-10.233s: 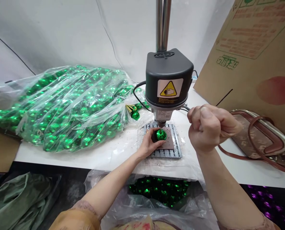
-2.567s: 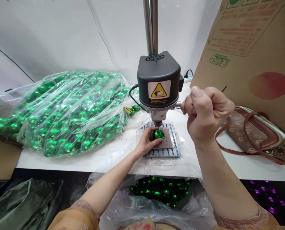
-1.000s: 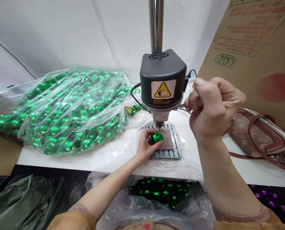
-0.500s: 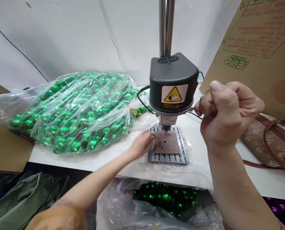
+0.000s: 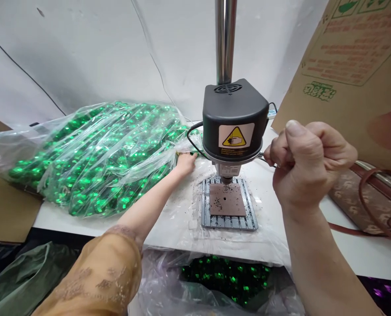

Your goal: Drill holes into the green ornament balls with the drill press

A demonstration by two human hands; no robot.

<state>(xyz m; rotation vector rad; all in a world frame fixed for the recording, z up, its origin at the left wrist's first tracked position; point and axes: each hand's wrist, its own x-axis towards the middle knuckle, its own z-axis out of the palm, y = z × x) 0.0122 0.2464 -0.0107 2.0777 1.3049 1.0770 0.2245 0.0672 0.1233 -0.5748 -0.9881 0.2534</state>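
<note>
The left hand (image 5: 186, 163) was extended to the centre of the frame, at the gathered mouth of a large clear plastic bag (image 5: 6, 144). Its fingers were partly hidden; whether it was open or gripping could not be told. The bag, lying across the left and centre-left of the frame, contained many shiny green balls (image 5: 99, 164), and a bit of green showed just beside the fingertips.

The right hand (image 5: 309, 166), right of centre, was closed in a fist around the end of a short metal lever (image 5: 261, 155) on the right side of the drill press (image 5: 234, 118); the fingers hid most of the lever.

Below the drill head, a brown board (image 5: 235, 207) lay on the slotted base plate (image 5: 252, 220). The board had one hole near its middle and dark chips scattered over it. At the lower centre of the frame, more green balls lay inside a second plastic bag (image 5: 164, 281). A patterned handbag (image 5: 349, 199) stood at the right edge, before a cardboard box (image 5: 340, 79)
</note>
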